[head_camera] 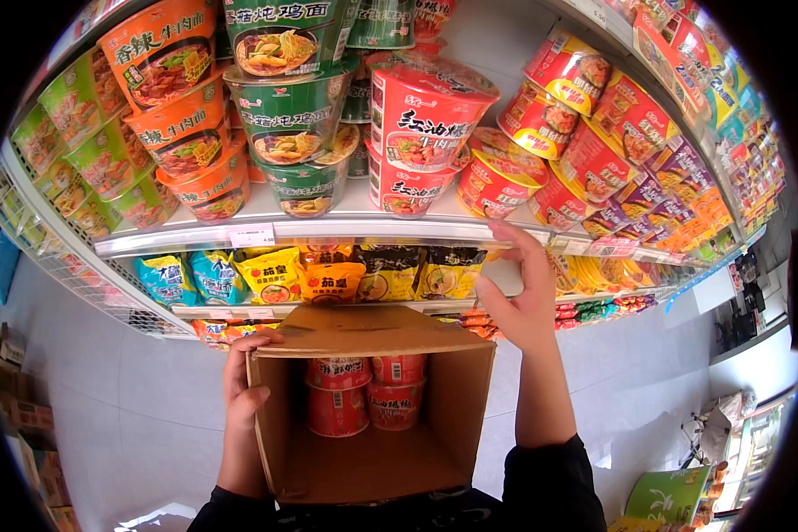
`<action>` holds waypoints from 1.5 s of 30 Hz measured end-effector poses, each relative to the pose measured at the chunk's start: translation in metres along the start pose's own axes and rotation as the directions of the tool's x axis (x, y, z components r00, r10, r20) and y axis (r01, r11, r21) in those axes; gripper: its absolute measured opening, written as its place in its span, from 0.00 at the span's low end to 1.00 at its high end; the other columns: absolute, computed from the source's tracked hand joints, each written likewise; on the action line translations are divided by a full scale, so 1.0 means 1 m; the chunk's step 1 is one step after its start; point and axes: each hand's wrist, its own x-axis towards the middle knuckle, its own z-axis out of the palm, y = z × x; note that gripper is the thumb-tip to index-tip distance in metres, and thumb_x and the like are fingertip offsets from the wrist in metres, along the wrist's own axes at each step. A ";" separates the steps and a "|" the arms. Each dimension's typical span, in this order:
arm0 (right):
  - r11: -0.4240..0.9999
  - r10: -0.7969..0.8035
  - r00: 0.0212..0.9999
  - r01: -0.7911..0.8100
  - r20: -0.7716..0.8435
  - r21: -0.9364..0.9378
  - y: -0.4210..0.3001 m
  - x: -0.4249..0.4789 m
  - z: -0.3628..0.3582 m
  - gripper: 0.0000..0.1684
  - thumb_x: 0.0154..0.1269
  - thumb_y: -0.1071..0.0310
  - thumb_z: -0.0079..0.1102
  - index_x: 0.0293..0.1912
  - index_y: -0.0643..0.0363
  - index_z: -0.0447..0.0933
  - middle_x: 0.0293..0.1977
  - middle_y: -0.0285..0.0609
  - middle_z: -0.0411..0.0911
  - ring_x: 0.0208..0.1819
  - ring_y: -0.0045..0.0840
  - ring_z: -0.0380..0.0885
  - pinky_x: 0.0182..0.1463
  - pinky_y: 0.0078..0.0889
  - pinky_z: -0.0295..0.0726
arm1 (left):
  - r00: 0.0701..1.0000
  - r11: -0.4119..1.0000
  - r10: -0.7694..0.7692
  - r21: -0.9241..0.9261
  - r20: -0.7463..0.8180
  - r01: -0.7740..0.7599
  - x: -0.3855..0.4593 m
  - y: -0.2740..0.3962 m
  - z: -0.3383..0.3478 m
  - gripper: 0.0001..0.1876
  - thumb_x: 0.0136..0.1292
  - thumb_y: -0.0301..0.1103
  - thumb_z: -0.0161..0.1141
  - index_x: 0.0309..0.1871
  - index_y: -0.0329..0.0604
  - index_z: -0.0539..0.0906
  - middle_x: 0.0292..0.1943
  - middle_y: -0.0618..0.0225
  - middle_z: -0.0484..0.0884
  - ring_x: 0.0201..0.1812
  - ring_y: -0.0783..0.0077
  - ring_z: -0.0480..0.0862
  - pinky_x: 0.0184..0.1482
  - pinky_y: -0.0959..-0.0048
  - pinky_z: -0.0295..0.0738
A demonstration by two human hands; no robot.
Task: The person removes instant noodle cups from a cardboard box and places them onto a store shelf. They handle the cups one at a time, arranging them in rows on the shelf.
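Observation:
An open cardboard box [372, 462] is held against my body, its mouth facing me. My left hand [246, 376] grips its left wall near the upper corner, thumb towards the opening. Several red instant noodle cups [395, 404] are stacked two high deep inside the box. My right hand [522, 292] is raised in front of the shelf edge, empty, with its fingers apart. Just beyond its fingertips, a red cup with a yellow rim [499, 185] stands on the shelf. To the left of that cup is a stack of larger red noodle bowls [432, 126].
The white shelf [346, 229] also carries green noodle bowls [292, 120], orange bowls [179, 139] and more red cups [592, 153]. Bagged noodles [332, 282] fill the shelf below. Cartons [33, 415] stand on the floor at left; a green box [668, 495] is at lower right.

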 end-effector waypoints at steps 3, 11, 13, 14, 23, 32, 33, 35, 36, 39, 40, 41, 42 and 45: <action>0.966 0.228 0.973 -0.222 0.030 -0.130 -0.025 0.056 0.012 0.57 0.55 0.54 0.81 0.76 0.64 0.61 0.64 0.55 0.76 0.62 0.39 0.79 0.60 0.41 0.80 | 1.000 1.000 0.001 -0.006 0.002 -0.001 0.000 0.000 0.000 0.37 0.48 0.40 0.66 0.65 0.34 0.74 0.64 0.48 0.77 0.68 0.55 0.75 0.73 0.58 0.67; 0.950 0.224 0.974 -0.211 0.030 -0.232 0.018 0.120 0.063 0.87 0.42 0.35 0.84 0.83 0.65 0.34 0.75 0.62 0.62 0.72 0.52 0.72 0.68 0.50 0.79 | 1.000 1.000 0.000 -0.007 0.014 0.000 0.000 -0.005 -0.005 0.39 0.48 0.41 0.66 0.66 0.33 0.73 0.66 0.49 0.77 0.70 0.56 0.74 0.76 0.57 0.65; 0.965 0.166 0.986 -0.167 -0.025 -0.202 0.030 0.121 0.072 0.87 0.42 0.34 0.83 0.82 0.64 0.33 0.76 0.63 0.61 0.71 0.53 0.72 0.68 0.51 0.79 | 1.000 1.000 -0.010 -0.001 0.018 0.010 0.001 -0.002 -0.003 0.39 0.48 0.41 0.66 0.66 0.33 0.73 0.66 0.49 0.77 0.71 0.56 0.74 0.76 0.58 0.64; 0.971 0.137 0.989 -0.145 -0.055 -0.189 0.034 0.121 0.074 0.87 0.42 0.34 0.83 0.82 0.64 0.33 0.76 0.64 0.60 0.71 0.53 0.73 0.68 0.51 0.79 | 1.000 1.000 -0.016 0.001 0.022 0.016 0.002 -0.001 -0.002 0.39 0.48 0.41 0.66 0.66 0.33 0.73 0.66 0.49 0.77 0.71 0.56 0.74 0.76 0.58 0.64; 0.967 0.147 0.986 -0.159 -0.077 -0.197 0.028 0.118 0.076 0.86 0.44 0.32 0.82 0.82 0.65 0.36 0.76 0.66 0.59 0.69 0.56 0.75 0.65 0.53 0.81 | 1.000 0.999 -0.025 0.026 0.012 0.025 0.003 0.002 0.001 0.39 0.48 0.41 0.64 0.66 0.33 0.73 0.65 0.49 0.77 0.71 0.55 0.74 0.76 0.59 0.64; 0.986 0.131 0.985 -0.141 -0.108 -0.089 0.038 0.119 0.085 0.81 0.46 0.37 0.83 0.81 0.65 0.39 0.76 0.63 0.58 0.74 0.52 0.68 0.71 0.54 0.75 | 1.000 1.000 -0.008 0.006 0.022 0.008 0.001 0.000 -0.001 0.38 0.51 0.39 0.64 0.68 0.34 0.73 0.66 0.49 0.77 0.70 0.56 0.75 0.75 0.60 0.65; 0.988 0.135 0.985 -0.143 -0.110 -0.067 0.037 0.119 0.085 0.81 0.46 0.38 0.83 0.81 0.65 0.40 0.76 0.62 0.58 0.74 0.52 0.67 0.71 0.54 0.74 | 0.998 0.999 -0.025 0.039 0.054 0.023 0.003 0.004 -0.003 0.37 0.53 0.39 0.65 0.68 0.34 0.72 0.66 0.50 0.78 0.70 0.56 0.75 0.75 0.60 0.65; 0.989 0.141 0.983 -0.144 -0.114 -0.023 0.034 0.119 0.086 0.80 0.46 0.39 0.84 0.81 0.65 0.41 0.76 0.61 0.56 0.74 0.51 0.66 0.73 0.53 0.73 | 0.991 0.993 -0.064 0.108 0.116 0.051 0.011 0.017 -0.009 0.36 0.57 0.40 0.66 0.69 0.33 0.72 0.66 0.51 0.78 0.69 0.57 0.76 0.75 0.59 0.65; 0.990 0.132 0.984 -0.137 -0.120 -0.033 0.035 0.119 0.087 0.80 0.46 0.39 0.84 0.81 0.65 0.41 0.76 0.61 0.56 0.74 0.51 0.66 0.72 0.53 0.73 | 0.991 0.968 -0.025 0.250 0.131 -0.009 0.017 0.026 -0.007 0.36 0.59 0.40 0.67 0.69 0.33 0.72 0.66 0.52 0.78 0.69 0.58 0.76 0.74 0.59 0.65; 0.990 0.120 0.984 -0.128 -0.131 -0.060 0.036 0.119 0.090 0.79 0.46 0.40 0.85 0.81 0.66 0.43 0.76 0.61 0.55 0.74 0.52 0.66 0.72 0.54 0.74 | 0.968 0.732 0.112 0.641 0.222 -0.232 0.046 0.061 0.001 0.34 0.62 0.40 0.72 0.68 0.33 0.74 0.66 0.54 0.79 0.67 0.60 0.78 0.72 0.58 0.68; 0.988 0.127 0.984 -0.136 -0.128 -0.069 0.033 0.118 0.090 0.78 0.46 0.40 0.85 0.80 0.66 0.44 0.76 0.61 0.55 0.74 0.52 0.66 0.72 0.54 0.74 | 0.948 0.657 0.137 0.690 0.287 -0.304 0.060 0.077 0.012 0.34 0.61 0.39 0.73 0.67 0.33 0.75 0.65 0.54 0.80 0.65 0.58 0.80 0.70 0.58 0.71; 0.985 0.138 0.982 -0.150 -0.129 -0.087 0.034 0.115 0.088 0.78 0.46 0.40 0.85 0.80 0.66 0.45 0.76 0.61 0.55 0.74 0.52 0.66 0.71 0.54 0.74 | 0.921 0.583 0.151 0.721 0.359 -0.376 0.075 0.090 0.030 0.33 0.60 0.38 0.73 0.67 0.34 0.75 0.64 0.53 0.80 0.63 0.57 0.82 0.67 0.59 0.74; 0.984 0.127 0.982 -0.142 -0.139 -0.104 0.034 0.115 0.087 0.77 0.46 0.40 0.85 0.80 0.66 0.46 0.76 0.61 0.56 0.75 0.53 0.66 0.71 0.55 0.74 | 0.901 0.517 0.172 0.742 0.398 -0.427 0.088 0.105 0.054 0.33 0.62 0.38 0.72 0.68 0.34 0.74 0.65 0.53 0.79 0.62 0.58 0.82 0.66 0.60 0.75; 0.983 0.080 0.981 -0.107 -0.175 -0.151 0.041 0.111 0.089 0.76 0.45 0.40 0.85 0.79 0.66 0.48 0.76 0.61 0.57 0.75 0.54 0.65 0.71 0.55 0.75 | 0.794 0.288 0.319 0.745 0.518 -0.602 0.139 0.121 0.119 0.34 0.63 0.40 0.72 0.70 0.39 0.73 0.69 0.52 0.76 0.60 0.56 0.83 0.62 0.60 0.78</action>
